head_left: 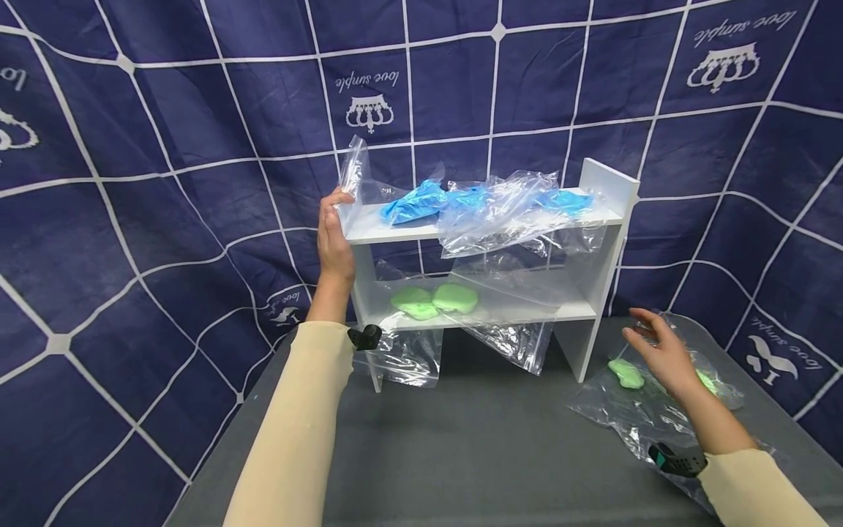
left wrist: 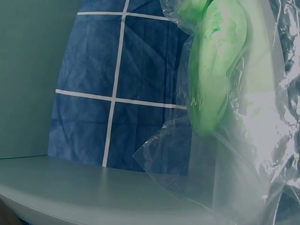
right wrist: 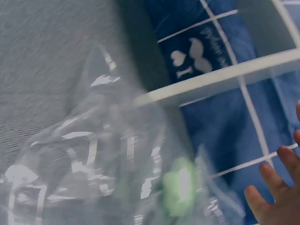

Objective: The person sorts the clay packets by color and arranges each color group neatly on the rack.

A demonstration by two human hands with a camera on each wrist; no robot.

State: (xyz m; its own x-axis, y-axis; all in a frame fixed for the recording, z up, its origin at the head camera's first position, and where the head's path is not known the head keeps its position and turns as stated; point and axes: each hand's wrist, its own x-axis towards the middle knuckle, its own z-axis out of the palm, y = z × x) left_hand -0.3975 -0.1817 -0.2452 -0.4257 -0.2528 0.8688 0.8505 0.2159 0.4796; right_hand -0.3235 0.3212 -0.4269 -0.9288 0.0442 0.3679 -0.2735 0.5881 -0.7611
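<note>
A small white two-tier shelf [head_left: 484,227] stands on the dark table. My left hand [head_left: 336,245] grips the upper end of its left side panel, close to a clear plastic bag. On the top board lie clear bags with blue lumps [head_left: 415,201]. On the lower board are soft green lumps [head_left: 454,298] in clear bags, seen close up as a green lump [left wrist: 218,70] in the left wrist view. My right hand [head_left: 665,359], fingers loosely spread and holding nothing, is over a clear bag [head_left: 602,406] with a green lump [head_left: 626,373] right of the shelf.
The grey-black table [head_left: 461,446] extends in front of the shelf. Bag ends [head_left: 408,366] hang below the lower board. A navy curtain [head_left: 197,146] with white grid lines stands close behind and at both sides.
</note>
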